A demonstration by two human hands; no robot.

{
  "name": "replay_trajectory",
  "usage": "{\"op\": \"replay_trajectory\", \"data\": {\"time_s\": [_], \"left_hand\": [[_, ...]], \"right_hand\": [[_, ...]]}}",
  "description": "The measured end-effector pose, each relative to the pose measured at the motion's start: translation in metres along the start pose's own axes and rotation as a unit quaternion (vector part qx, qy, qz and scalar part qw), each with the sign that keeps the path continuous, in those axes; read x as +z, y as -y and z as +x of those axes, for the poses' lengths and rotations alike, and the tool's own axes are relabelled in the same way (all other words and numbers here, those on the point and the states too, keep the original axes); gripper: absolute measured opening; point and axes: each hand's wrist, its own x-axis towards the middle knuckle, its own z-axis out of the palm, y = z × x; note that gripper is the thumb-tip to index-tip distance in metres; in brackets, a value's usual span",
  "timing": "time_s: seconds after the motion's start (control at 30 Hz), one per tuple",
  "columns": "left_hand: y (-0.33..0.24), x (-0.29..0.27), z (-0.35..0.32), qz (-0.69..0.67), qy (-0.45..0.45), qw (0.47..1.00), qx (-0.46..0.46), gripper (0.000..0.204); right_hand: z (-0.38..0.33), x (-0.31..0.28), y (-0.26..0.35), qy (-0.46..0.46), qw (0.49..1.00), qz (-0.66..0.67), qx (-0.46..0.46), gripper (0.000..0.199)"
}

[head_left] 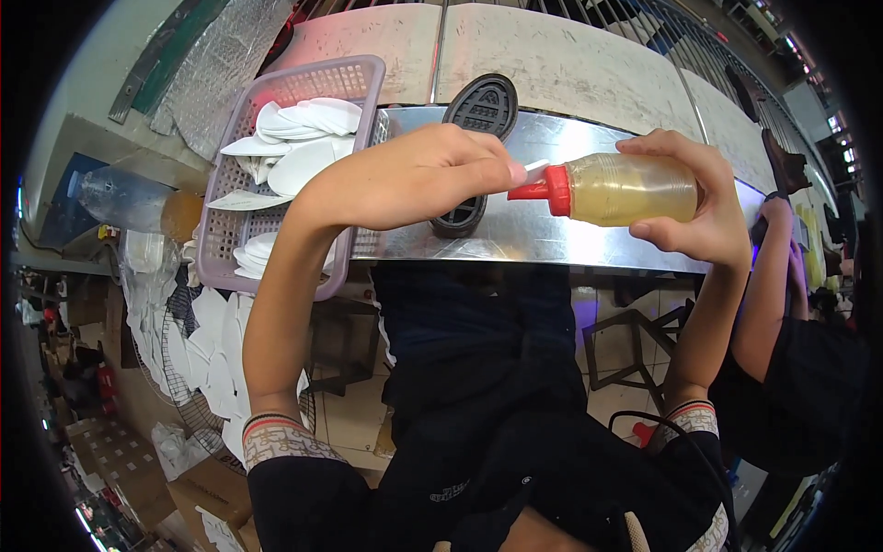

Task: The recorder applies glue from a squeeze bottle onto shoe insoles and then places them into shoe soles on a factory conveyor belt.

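Observation:
My right hand (713, 207) is wrapped round the base of a clear squeeze bottle (625, 189) of yellowish liquid. The bottle lies on its side in the air, its red nozzle cap (557, 190) pointing left. Thumb and forefinger of my left hand (432, 179) are closed on a white piece (536, 170), mostly hidden by the fingers, right beside the nozzle. Under my left hand a black shoe sole (483, 103) lies on the shiny metal bench (543, 239), its middle covered by the hand.
A lilac plastic basket (366, 97) of white sole-shaped sheets (308, 166) stands at the left. Beyond it lies a plastic bottle (129, 201) with amber liquid. More white sheets (216, 340) fill a wire basket below. Pale panels (552, 60) run behind the bench. Another person's arm (768, 285) is at the right.

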Motion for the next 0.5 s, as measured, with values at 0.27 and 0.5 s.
{"op": "replay_trajectory", "data": {"time_s": [0.27, 0.5], "left_hand": [[-0.003, 0.006, 0.001, 0.021, 0.059, 0.998, -0.024, 0.036], [-0.008, 0.016, -0.006, 0.203, 0.029, 0.973, 0.103, 0.035]], "right_hand": [[0.0, -0.001, -0.004, 0.051, 0.999, -0.005, -0.019, 0.054], [0.003, -0.007, -0.008, 0.1, 0.994, 0.036, 0.026, 0.054]]}}
